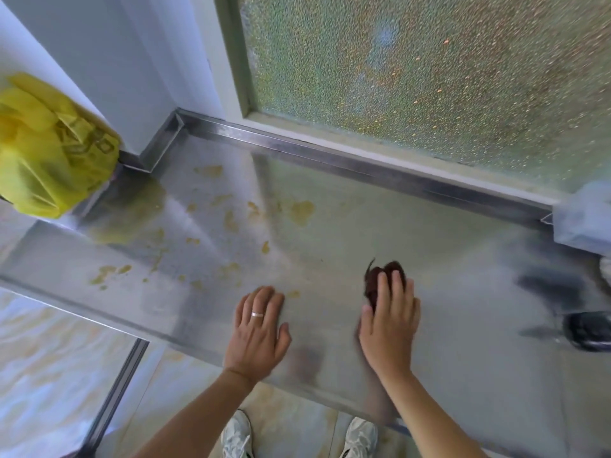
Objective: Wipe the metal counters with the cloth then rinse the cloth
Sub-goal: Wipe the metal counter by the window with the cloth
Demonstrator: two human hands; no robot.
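Note:
A metal counter (330, 226) runs under a frosted window. Several yellowish stains (301, 211) mark its left half. A small dark brown cloth (375, 276) lies bunched on the counter near the middle. My right hand (390, 322) lies on top of the cloth, fingers straight and pressing it down onto the metal. My left hand (259, 328) rests flat on the counter near the front edge, fingers spread, with a ring on one finger; it holds nothing.
A yellow plastic bag (49, 147) sits at the counter's far left corner. A dark object (588, 328) lies at the right edge, and a pale blurred object (582, 219) stands at the back right. A raised metal lip (363, 166) runs along the window. Tiled floor lies below.

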